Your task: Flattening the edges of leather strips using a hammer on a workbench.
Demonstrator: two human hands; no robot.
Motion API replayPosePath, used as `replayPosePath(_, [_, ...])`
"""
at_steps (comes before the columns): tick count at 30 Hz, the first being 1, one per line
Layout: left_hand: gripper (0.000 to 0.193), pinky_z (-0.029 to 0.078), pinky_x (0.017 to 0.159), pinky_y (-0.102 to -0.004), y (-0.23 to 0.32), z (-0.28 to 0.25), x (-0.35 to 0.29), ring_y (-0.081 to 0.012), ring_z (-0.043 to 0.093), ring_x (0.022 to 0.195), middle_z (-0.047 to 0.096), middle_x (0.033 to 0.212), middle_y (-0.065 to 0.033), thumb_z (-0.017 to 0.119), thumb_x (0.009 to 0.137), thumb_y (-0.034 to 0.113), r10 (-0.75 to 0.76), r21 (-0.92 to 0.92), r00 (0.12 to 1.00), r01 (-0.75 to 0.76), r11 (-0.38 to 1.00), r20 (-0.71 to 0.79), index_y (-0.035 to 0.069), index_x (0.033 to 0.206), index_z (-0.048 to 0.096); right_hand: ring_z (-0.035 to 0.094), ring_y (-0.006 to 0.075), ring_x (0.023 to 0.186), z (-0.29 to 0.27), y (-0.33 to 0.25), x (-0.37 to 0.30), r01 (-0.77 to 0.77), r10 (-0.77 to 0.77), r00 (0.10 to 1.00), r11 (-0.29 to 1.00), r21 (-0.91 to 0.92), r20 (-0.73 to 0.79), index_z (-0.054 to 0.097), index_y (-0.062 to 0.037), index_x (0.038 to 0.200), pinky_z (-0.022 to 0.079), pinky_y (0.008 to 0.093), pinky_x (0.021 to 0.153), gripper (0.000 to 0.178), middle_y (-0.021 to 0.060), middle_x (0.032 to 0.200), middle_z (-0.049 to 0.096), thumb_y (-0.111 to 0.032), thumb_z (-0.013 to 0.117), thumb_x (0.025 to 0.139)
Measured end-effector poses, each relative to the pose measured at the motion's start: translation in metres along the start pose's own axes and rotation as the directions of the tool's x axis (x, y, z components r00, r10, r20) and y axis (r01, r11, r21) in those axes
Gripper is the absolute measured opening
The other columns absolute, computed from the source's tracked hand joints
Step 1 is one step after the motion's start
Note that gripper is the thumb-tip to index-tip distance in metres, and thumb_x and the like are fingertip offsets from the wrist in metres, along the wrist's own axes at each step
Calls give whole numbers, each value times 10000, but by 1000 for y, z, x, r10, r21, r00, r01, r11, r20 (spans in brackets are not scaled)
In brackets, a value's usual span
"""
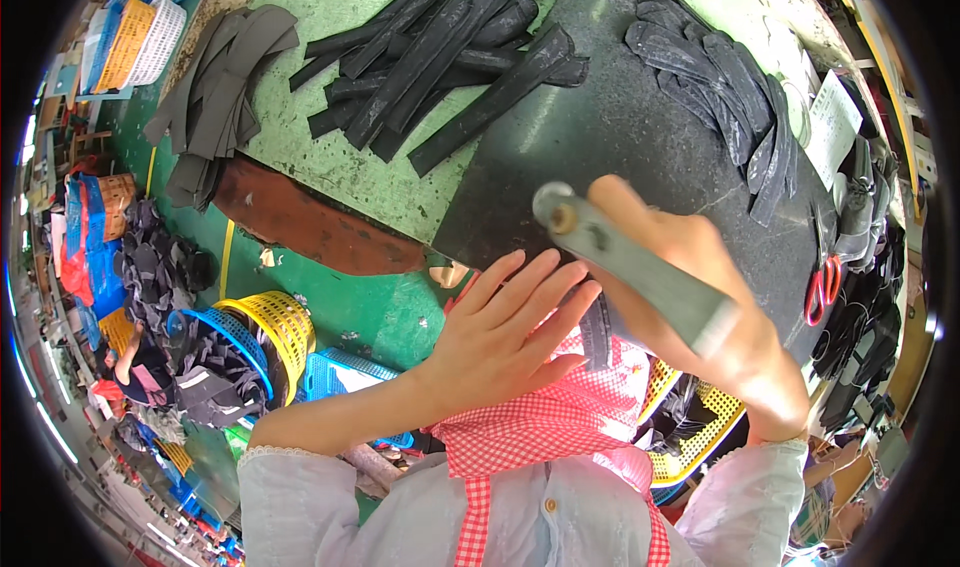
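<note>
The tool's broad face covers most of the fingers of my right hand [690, 252], and the hand itself is smeared by blur, so I cannot see how far they wrap. I have that hand closed round the grey tool [650, 285], at three o'clock; its far end, with a rounded, brownish centre, points toward ten o'clock and is too blurred to make out clearly. It stands between the camera and the black mat [600, 117], and I cannot tell whether it touches anything.

Whatever lies under the fingers of my left hand [512, 317] is hidden too. A dark strip [598, 335] shows just past my fingertips, toward four o'clock, its upper end lost behind them; I cannot tell whether I am touching it. That hand is spread flat, palm down, gripping nothing I can see, fingers toward one and two o'clock and thumb toward three. Its forearm comes up from between seven and eight o'clock, the right one from four, wrist bent.

A heap of black strips [430, 67] lies at twelve o'clock, the lower ones partly buried. Overlapping grey strips [225, 87] lie at ten, curved black pieces [715, 87] at two, and red-handled scissors [823, 289] at three, near the edge. My body partly covers a yellow basket [715, 437] between four and five.
</note>
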State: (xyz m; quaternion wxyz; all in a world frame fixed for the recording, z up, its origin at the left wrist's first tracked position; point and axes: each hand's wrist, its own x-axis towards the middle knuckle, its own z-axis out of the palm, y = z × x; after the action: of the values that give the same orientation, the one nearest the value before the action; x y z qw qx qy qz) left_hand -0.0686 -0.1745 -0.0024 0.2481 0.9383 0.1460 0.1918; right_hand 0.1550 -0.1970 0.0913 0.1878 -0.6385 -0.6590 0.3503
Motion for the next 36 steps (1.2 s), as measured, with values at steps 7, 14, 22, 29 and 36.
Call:
replayPosePath(7, [274, 519, 1135, -496, -14, -6, 58, -369, 569, 1389, 631, 1342, -101, 797, 834, 107, 204, -365, 972, -149, 919, 117, 98, 1104, 752, 672, 409, 713, -8, 34, -38, -20, 81, 952, 979, 205, -296, 618, 5, 1131, 506, 413, 612, 131, 196, 817, 611, -13, 656, 1007])
replayPosePath(14, [418, 421, 993, -483, -10, -4, 88, -306, 565, 1090, 606, 1148, -65, 835, 807, 299, -29, -70, 999, 31, 997, 24, 156, 1195, 769, 634, 255, 616, -15, 32, -119, -288, 324, 930, 935, 206, -174, 632, -7, 1019, 448, 371, 569, 118, 144, 751, 586, -67, 731, 994])
replayPosePath(22, [383, 456, 944, -425, -14, 12, 111, -242, 586, 1032, 627, 1075, 6, 821, 751, 106, 264, -195, 949, -230, 953, 172, 170, 1128, 815, 697, 376, 659, -5, 34, -141, -285, 291, 955, 954, 96, -59, 572, -21, 1064, 531, 464, 555, 213, 154, 744, 596, -116, 713, 934])
replayPosePath(29, [317, 460, 896, -414, -29, 20, 126, -239, 587, 1004, 643, 1008, 35, 893, 649, 157, 361, -286, 925, -317, 904, 116, 204, 954, 822, 708, 367, 683, 7, 42, -145, -274, 283, 957, 955, 109, -68, 542, -28, 1067, 546, 476, 591, 233, 152, 724, 624, -169, 682, 945])
replayPosePath(36, [272, 536, 827, -396, -31, 21, 128, -226, 620, 959, 676, 1000, 12, 782, 726, 191, 568, -146, 821, -556, 818, 55, 211, 994, 826, 675, 370, 580, 3, 37, -149, -268, 275, 929, 961, 61, -246, 608, -26, 1056, 506, 453, 517, 197, 142, 716, 608, -68, 745, 920])
